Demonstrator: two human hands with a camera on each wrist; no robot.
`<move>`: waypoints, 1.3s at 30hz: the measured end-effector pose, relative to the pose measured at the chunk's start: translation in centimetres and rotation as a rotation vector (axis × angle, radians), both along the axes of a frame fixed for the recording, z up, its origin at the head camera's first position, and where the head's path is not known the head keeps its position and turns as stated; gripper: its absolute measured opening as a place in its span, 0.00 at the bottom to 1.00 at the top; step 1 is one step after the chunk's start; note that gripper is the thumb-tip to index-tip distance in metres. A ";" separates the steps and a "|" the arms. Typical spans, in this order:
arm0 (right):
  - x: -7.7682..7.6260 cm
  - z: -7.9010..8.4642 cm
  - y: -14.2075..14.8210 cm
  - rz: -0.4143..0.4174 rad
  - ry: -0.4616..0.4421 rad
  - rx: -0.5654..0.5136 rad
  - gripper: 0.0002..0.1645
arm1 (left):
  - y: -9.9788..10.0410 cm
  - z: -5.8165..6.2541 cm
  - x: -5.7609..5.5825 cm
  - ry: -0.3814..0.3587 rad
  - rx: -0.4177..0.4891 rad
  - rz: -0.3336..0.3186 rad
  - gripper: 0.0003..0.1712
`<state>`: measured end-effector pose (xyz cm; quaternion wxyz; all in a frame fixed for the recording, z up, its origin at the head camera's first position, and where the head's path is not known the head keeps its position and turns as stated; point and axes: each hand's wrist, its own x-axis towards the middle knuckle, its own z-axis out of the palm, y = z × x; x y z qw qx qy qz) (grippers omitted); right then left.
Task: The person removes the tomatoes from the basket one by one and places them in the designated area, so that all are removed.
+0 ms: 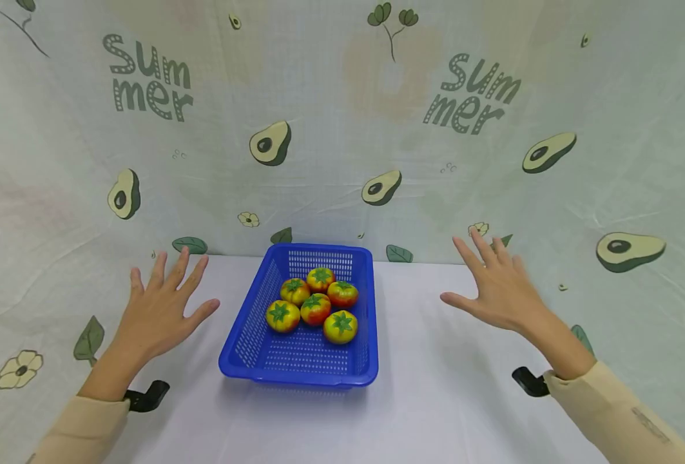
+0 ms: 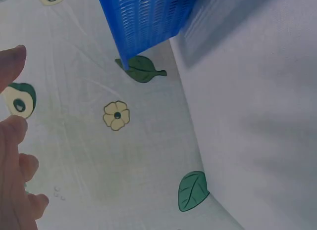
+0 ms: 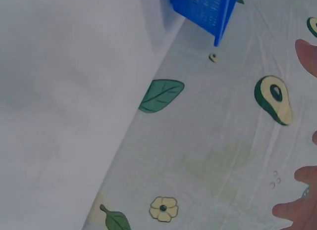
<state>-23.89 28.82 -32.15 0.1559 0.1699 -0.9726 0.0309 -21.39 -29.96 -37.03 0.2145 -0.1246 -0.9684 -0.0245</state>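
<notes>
A blue plastic basket (image 1: 301, 379) with slotted walls stands in the middle of the white table. Several red-and-yellow toy tomatoes (image 1: 316, 309) with green leafy tops lie together in its far half. Left of the basket my left hand (image 1: 159, 309) hovers with fingers spread and nothing in it. My right hand (image 1: 499, 290) is held out on the other side, farther from the basket, its fingers also spread and bare. In the left wrist view, the basket's wall (image 2: 148, 22) shows at the top; in the right wrist view, a blue corner (image 3: 205, 12) of it appears.
Behind the table hangs a pale cloth (image 1: 330, 84) printed with avocados, leaves, flowers and lettering. The white tabletop (image 1: 435, 399) extends around the basket, meeting the cloth just beyond it. A black strap mount (image 1: 147, 396) sits on each wrist.
</notes>
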 end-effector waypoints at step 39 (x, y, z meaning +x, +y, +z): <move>-5.9 1.8 -10.1 0.430 -0.352 -0.239 0.50 | 3.2 -4.1 0.5 -0.420 0.670 -0.171 0.52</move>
